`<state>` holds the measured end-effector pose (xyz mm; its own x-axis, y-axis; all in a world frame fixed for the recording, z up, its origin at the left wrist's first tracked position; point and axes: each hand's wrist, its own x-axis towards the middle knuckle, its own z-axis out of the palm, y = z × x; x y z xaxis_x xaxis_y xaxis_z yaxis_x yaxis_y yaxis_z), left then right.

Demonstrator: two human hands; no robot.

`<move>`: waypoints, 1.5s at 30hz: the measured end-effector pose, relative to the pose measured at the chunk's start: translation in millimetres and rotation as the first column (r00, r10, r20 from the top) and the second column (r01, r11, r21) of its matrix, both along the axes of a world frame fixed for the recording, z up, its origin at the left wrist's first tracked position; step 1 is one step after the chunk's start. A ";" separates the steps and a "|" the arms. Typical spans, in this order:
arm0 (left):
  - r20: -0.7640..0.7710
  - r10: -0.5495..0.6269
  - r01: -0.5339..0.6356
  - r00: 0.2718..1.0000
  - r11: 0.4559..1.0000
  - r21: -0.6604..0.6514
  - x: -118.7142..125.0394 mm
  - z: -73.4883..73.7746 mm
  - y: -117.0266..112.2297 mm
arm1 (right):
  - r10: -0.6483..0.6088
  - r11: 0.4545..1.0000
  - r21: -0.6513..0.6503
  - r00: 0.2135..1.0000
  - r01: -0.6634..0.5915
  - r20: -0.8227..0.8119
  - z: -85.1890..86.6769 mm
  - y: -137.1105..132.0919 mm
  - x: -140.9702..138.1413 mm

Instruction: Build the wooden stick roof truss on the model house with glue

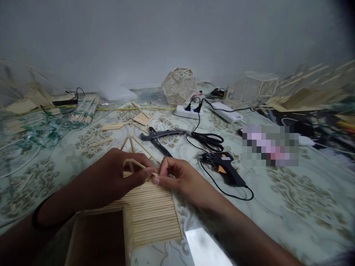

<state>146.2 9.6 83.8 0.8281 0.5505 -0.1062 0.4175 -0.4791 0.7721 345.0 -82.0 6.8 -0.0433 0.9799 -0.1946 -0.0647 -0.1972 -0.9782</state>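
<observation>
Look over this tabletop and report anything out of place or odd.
Right of the glue gun, a pixelated patch hides whatever lies there. Crumpled plastic wrapping at the left looks like stray litter. I see no spill.

left hand (118,171) and right hand (179,175), both curled, pinch just beside each other.

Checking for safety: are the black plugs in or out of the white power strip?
In: two black plugs sit in the power strip, cords trailing away.
</observation>
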 end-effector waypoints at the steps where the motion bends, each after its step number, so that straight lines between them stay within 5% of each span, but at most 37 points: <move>1: 0.001 0.000 0.000 1.000 1.000 0.001 0.0 -0.2 0.3 | 0.002 1.000 0.014 1.000 -0.003 0.020 0.6 -0.2 0.2; 21: -0.006 0.005 -0.005 1.000 1.000 -0.027 -0.9 2.6 -1.6 | -0.043 0.967 0.247 0.922 -0.058 0.384 8.5 -2.7 5.4; 45: -0.013 0.009 -0.009 1.000 1.000 0.000 0.0 1.1 -1.8 | 0.010 0.997 0.077 0.995 -0.018 0.099 8.2 -3.5 6.9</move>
<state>146.2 7.8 84.8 0.8215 0.5581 -0.1167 0.4316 -0.4752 0.7667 351.9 -85.5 15.0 -0.0417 0.9916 -0.1222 0.0354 -0.1208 -0.9920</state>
